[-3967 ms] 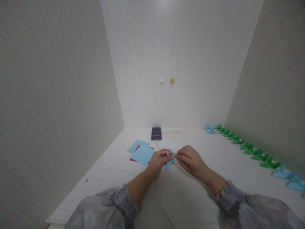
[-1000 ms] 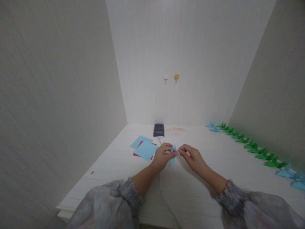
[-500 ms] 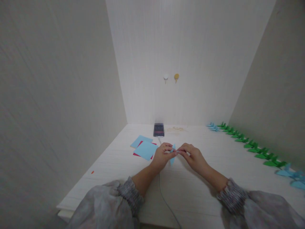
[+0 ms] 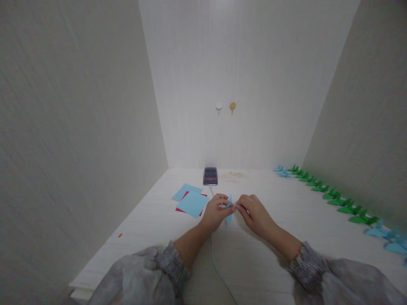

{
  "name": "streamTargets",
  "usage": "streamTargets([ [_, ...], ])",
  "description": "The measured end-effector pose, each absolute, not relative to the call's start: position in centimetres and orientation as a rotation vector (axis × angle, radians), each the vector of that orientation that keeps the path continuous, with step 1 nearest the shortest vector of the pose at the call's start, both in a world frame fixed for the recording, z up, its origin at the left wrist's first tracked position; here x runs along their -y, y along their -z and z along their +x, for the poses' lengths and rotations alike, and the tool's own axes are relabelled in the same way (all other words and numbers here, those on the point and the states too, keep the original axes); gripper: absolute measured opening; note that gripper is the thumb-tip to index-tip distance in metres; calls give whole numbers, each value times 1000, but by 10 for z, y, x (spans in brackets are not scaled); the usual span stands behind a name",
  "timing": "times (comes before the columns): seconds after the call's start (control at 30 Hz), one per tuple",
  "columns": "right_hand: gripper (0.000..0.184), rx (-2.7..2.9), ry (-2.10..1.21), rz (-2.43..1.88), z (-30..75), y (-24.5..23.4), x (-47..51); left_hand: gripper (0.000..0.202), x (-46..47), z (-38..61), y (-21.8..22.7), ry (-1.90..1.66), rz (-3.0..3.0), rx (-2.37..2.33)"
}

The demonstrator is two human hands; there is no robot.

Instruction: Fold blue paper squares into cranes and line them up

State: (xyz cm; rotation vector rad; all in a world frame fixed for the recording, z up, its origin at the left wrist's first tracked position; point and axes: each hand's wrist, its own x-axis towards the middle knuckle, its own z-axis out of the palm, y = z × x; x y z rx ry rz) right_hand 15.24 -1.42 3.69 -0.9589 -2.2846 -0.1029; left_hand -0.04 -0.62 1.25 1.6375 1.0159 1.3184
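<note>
Above the middle of the table, a light blue folded paper (image 4: 229, 219) is held between my hands, its pointed ends sticking up and down. My left hand (image 4: 216, 214), with a ring on one finger, pinches it between thumb and fingers. From the other side my right hand (image 4: 254, 214) closes thumb and fingertips on a small tip of the paper, partly hidden by the fingers. To the left of my left hand lie square blue paper sheets (image 4: 193, 204) with red paper (image 4: 181, 210) showing beneath.
A phone (image 4: 210, 176) stands at the back with a white cable (image 4: 213, 262) running forward. Along the right wall sit several green folded paper birds (image 4: 332, 195) and blue ones (image 4: 377, 230). A small orange scrap (image 4: 120, 235) lies at left. Two hooks (image 4: 232, 106) hang on the back wall.
The view has shifted slightly, so everything sits a little lower and further left. Both hands stay at the folded paper, with only small finger movement.
</note>
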Motion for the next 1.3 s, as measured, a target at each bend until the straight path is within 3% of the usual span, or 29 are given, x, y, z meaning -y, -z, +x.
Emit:
streamTargets([
  [0.63, 13, 2138, -9, -903, 156, -36, 15, 48, 6, 2, -8, -1140, 1276, -792],
  [1.13, 18, 2103, -110, -949, 156, -35, 17, 44, 5, -1, -6, -1030, 1288, -778],
  [1.3, 19, 2040, -387, -905, 160, -43, 14, 47, 7, 0, -10, -987, 1258, -709],
])
